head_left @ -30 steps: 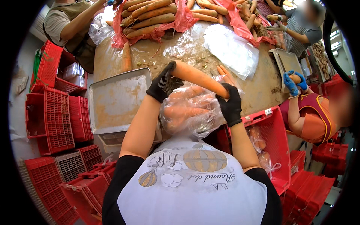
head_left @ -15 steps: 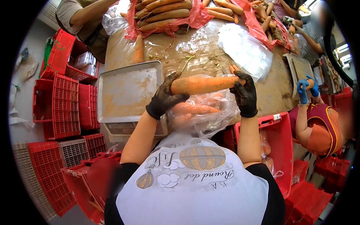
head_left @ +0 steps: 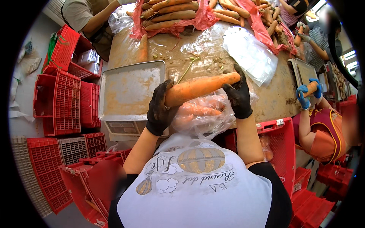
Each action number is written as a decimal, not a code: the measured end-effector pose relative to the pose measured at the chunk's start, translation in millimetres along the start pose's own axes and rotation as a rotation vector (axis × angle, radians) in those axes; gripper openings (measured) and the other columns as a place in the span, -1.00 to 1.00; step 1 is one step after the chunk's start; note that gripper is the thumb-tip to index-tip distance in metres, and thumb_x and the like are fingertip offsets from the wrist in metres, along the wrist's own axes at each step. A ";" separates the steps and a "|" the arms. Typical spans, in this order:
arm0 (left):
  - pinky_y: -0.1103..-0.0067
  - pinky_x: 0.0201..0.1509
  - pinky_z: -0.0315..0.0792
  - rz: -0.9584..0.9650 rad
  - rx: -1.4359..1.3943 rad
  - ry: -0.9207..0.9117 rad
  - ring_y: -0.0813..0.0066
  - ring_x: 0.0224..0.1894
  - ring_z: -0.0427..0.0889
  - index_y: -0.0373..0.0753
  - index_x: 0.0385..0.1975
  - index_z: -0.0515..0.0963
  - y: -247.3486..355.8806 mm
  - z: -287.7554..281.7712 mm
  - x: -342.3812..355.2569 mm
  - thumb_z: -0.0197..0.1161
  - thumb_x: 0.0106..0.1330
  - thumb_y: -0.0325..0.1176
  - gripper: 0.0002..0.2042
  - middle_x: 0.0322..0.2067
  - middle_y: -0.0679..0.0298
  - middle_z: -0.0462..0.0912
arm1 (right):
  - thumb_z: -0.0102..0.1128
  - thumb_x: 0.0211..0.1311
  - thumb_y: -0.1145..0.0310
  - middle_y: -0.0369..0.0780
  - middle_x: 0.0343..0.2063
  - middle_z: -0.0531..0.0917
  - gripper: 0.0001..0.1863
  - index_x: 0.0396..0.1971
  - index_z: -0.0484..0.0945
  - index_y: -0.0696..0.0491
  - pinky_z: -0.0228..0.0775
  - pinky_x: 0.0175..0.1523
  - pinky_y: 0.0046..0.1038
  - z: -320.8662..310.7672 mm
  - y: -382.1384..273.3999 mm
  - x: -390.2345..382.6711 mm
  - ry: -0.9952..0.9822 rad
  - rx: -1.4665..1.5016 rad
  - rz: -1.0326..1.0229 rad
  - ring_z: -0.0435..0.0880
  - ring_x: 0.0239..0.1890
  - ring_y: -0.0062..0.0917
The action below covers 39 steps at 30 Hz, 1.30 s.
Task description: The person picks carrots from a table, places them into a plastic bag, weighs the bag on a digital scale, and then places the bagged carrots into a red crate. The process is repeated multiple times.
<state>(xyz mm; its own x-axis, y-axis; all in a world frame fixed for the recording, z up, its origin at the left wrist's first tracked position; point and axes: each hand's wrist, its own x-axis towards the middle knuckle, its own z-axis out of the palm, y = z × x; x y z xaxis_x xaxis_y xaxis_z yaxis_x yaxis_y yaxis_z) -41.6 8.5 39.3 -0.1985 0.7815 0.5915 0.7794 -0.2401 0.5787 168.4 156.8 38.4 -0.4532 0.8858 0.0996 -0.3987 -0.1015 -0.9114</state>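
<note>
Presently: one large carrot (head_left: 201, 88), level, left hand (head_left: 159, 110) and right hand (head_left: 237, 95) (black-gloved) with fingers wrapped around its ends, above clear bag (head_left: 205, 117) of carrots; worktop (head_left: 273, 98).

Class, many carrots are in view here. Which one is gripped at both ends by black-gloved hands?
The long carrot above the clear bag, with the left hand and right hand at its ends. The others lie piled on the table or in the bag.
</note>
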 end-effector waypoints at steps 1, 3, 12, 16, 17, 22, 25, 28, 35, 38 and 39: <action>0.44 0.07 0.34 -0.001 0.026 0.008 0.25 0.00 0.44 -0.36 0.16 0.14 1.4 0.1 -1.5 0.41 -0.06 -0.41 -0.24 -0.04 0.05 0.41 | 0.21 -0.04 0.63 -0.18 -0.13 0.43 -0.30 0.14 0.12 0.15 0.34 0.01 -0.50 -1.8 2.8 -0.8 0.002 -0.034 -0.007 0.44 -0.08 -0.52; 0.45 0.05 0.36 -0.001 0.076 0.032 0.27 -0.01 0.45 -0.36 0.16 0.13 3.7 0.8 -3.8 0.41 -0.06 -0.43 -0.24 -0.05 0.06 0.41 | 0.21 -0.04 0.64 -0.20 -0.16 0.44 -0.37 0.08 0.17 0.15 0.36 -0.01 -0.51 -3.0 7.0 -1.4 0.002 -0.104 -0.025 0.46 -0.09 -0.54; 0.53 0.00 0.40 -0.687 -0.728 -0.116 0.40 -0.06 0.46 -0.35 0.17 0.10 -14.8 2.4 -31.5 0.44 -0.10 -0.43 -0.19 -0.08 0.15 0.44 | 0.29 -0.17 0.69 -0.21 -0.14 0.50 -0.39 -0.02 0.30 0.15 0.37 0.01 -0.51 9.7 -12.8 -16.1 -0.130 -0.201 -0.046 0.49 -0.08 -0.53; 0.53 0.01 0.39 -0.570 -0.551 -0.061 0.39 -0.05 0.46 -0.34 0.15 0.12 -17.9 5.8 -40.4 0.45 -0.11 -0.42 -0.20 -0.07 0.15 0.43 | 0.30 -0.20 0.70 -0.19 -0.13 0.51 -0.38 -0.02 0.31 0.16 0.37 0.01 -0.50 10.9 -20.6 -16.9 -0.180 -0.272 -0.051 0.49 -0.07 -0.53; 0.52 0.02 0.38 -0.545 -0.518 -0.033 0.39 -0.05 0.45 -0.34 0.15 0.13 -16.4 6.3 -41.2 0.45 -0.11 -0.42 -0.21 -0.05 0.15 0.42 | 0.31 -0.20 0.70 -0.19 -0.13 0.51 -0.38 -0.02 0.31 0.16 0.38 0.01 -0.50 11.2 -22.2 -17.1 -0.191 -0.287 -0.048 0.49 -0.07 -0.53; 0.53 0.03 0.38 -0.568 -0.556 -0.022 0.38 -0.03 0.44 -0.32 0.14 0.15 -17.2 2.4 -42.5 0.46 -0.12 -0.39 -0.21 -0.01 0.15 0.39 | 0.32 -0.19 0.69 -0.20 -0.14 0.51 -0.37 -0.01 0.31 0.16 0.37 0.01 -0.50 13.2 -23.5 -16.8 -0.196 -0.252 -0.020 0.49 -0.08 -0.54; 0.54 0.02 0.38 -0.824 -0.981 -0.076 0.35 -0.03 0.45 -0.33 0.13 0.17 -12.0 1.4 -40.0 0.47 -0.14 -0.34 -0.21 -0.02 0.13 0.40 | 0.32 -0.18 0.67 -0.21 -0.14 0.51 -0.39 -0.02 0.32 0.16 0.37 0.01 -0.51 19.2 -25.8 -15.6 -0.206 -0.259 -0.063 0.49 -0.09 -0.55; 0.53 -0.02 0.42 -0.971 -1.389 -0.114 0.36 -0.04 0.46 -0.31 0.15 0.17 -11.3 12.0 -54.3 0.38 -0.03 -0.34 -0.29 -0.01 0.12 0.41 | 0.33 -0.16 0.65 -0.23 -0.14 0.51 -0.41 -0.03 0.35 0.16 0.37 0.00 -0.54 27.9 -28.9 -13.2 -0.251 -0.223 -0.082 0.49 -0.10 -0.58; 0.51 -0.03 0.41 -1.041 -1.250 -0.323 0.38 -0.04 0.45 -0.31 0.11 0.23 2.3 15.2 -50.2 0.35 0.00 -0.23 -0.33 -0.03 0.15 0.42 | 0.34 -0.13 0.61 -0.25 -0.19 0.53 -0.43 -0.02 0.38 0.15 0.37 -0.04 -0.59 36.5 -32.1 -12.4 -0.292 -0.262 -0.071 0.50 -0.15 -0.64; 0.52 -0.01 0.39 -1.043 -1.517 -0.141 0.41 -0.04 0.44 -0.32 0.11 0.22 2.1 7.8 -53.5 0.35 0.01 -0.31 -0.35 -0.04 0.18 0.43 | 0.29 -0.06 0.59 -0.26 -0.20 0.54 -0.48 -0.01 0.37 0.15 0.38 -0.07 -0.60 41.7 -28.6 -10.3 -0.255 -0.214 -0.082 0.51 -0.18 -0.64; 0.51 -0.07 0.43 -0.981 -1.396 -0.079 0.39 -0.09 0.47 -0.31 0.12 0.20 -1.5 6.9 -55.7 0.33 0.02 -0.35 -0.36 -0.05 0.15 0.43 | 0.27 -0.03 0.58 -0.26 -0.21 0.53 -0.50 -0.01 0.37 0.15 0.38 -0.07 -0.60 41.1 -26.4 -7.4 -0.215 -0.188 -0.042 0.51 -0.18 -0.64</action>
<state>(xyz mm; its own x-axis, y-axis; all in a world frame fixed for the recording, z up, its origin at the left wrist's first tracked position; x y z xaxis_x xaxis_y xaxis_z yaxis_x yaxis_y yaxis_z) -27.6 -30.7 1.6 -0.1892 0.9466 -0.2610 -0.6895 0.0612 0.7217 149.5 134.3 78.1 -0.6065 0.7688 0.2026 -0.2750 0.0362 -0.9608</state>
